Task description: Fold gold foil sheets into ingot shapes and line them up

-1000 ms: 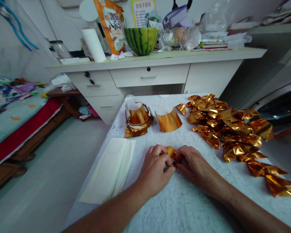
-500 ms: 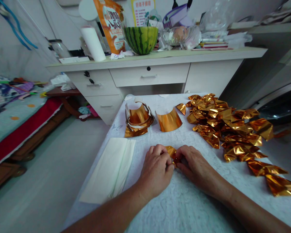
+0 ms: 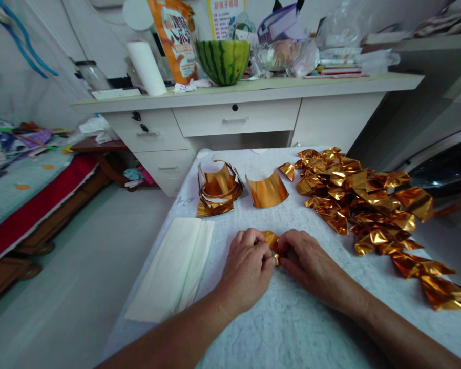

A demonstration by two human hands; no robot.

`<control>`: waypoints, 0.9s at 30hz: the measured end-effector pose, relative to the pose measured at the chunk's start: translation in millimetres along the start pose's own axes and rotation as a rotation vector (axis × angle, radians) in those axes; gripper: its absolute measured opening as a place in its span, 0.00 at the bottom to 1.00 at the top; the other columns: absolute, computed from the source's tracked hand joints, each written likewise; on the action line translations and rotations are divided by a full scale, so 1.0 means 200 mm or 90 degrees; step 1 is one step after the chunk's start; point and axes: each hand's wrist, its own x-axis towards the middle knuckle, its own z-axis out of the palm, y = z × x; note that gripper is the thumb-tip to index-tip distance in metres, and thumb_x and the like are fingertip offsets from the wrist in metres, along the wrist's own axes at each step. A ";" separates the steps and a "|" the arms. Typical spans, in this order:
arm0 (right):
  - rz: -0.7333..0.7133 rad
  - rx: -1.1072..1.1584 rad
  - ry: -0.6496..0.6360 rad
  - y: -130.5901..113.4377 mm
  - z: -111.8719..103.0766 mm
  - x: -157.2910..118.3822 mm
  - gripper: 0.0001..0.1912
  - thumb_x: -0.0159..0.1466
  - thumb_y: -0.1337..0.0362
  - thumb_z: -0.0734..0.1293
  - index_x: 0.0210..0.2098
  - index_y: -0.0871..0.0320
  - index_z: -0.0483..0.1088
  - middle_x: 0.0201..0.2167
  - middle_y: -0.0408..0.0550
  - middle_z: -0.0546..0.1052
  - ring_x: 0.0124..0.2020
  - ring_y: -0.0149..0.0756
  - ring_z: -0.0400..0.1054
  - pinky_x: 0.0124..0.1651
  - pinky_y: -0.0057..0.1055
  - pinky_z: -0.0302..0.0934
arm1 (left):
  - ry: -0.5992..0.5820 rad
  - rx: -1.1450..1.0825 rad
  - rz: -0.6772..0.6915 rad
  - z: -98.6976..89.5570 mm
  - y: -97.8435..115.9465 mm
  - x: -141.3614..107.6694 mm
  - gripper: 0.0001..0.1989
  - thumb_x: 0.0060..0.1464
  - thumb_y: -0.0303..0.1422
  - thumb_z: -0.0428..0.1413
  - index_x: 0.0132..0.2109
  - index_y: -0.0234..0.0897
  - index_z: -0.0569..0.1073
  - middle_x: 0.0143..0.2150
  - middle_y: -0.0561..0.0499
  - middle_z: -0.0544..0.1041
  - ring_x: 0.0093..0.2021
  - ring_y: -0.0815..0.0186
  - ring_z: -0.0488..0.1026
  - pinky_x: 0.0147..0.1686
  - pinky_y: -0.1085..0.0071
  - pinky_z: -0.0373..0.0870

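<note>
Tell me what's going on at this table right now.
A person is working a small piece of shiny gold foil with both hands, the left hand and right hand pinching it between their fingers. Beyond the hands lie a curved gold sheet and a curled stack of sheets. A heap of crumpled gold pieces spreads along the right side, and a folded pale sheet lies flat on the left.

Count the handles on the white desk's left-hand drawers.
2 in view: the upper handle, on the top drawer, and the lower handle, on the drawer beneath. Another may be hidden where the covered table blocks the lowest drawer.
</note>
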 end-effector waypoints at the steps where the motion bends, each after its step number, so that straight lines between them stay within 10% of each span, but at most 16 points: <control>1: -0.002 0.004 0.000 0.00 0.00 0.00 0.04 0.60 0.71 0.63 0.34 0.56 0.65 0.33 0.47 0.73 0.36 0.39 0.64 0.39 0.37 0.59 | 0.000 -0.001 0.001 0.00 0.00 0.00 0.05 0.55 0.26 0.54 0.31 0.38 0.71 0.42 0.50 0.68 0.46 0.60 0.64 0.48 0.59 0.64; 27: 0.010 -0.040 -0.014 0.00 0.03 0.02 0.07 0.59 0.75 0.64 0.34 0.58 0.66 0.34 0.47 0.72 0.37 0.40 0.63 0.41 0.38 0.56 | 0.017 0.036 -0.012 0.03 0.00 0.02 0.06 0.49 0.22 0.56 0.29 0.37 0.70 0.38 0.50 0.68 0.43 0.61 0.64 0.45 0.62 0.64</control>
